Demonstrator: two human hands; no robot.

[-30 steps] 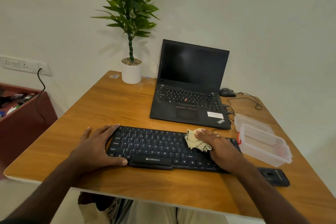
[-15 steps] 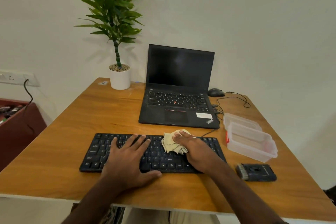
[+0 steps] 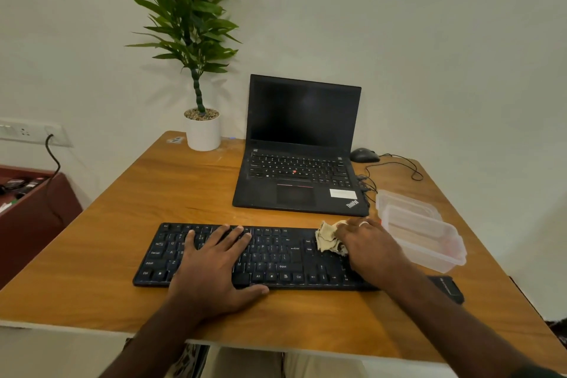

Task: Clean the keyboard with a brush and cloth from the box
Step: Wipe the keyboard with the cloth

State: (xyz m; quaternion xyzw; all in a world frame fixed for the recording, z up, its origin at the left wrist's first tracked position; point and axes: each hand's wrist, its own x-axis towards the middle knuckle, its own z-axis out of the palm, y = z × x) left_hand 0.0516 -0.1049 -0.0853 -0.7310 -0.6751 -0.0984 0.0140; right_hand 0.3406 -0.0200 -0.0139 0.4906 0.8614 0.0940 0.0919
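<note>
Hands, two: left hand [image 3: 214, 267] flat on keyboard [image 3: 276, 255], right hand [image 3: 365, 245] pressing cloth [image 3: 328, 239].

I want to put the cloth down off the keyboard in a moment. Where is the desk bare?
Widest bare patch: desk between plant pot, laptop and keyboard. A bare strip also runs along the keyboard's near edge. The right side is crowded: plastic box, its lid, mouse cable and a dark object by the right hand pressing the cloth.
</note>
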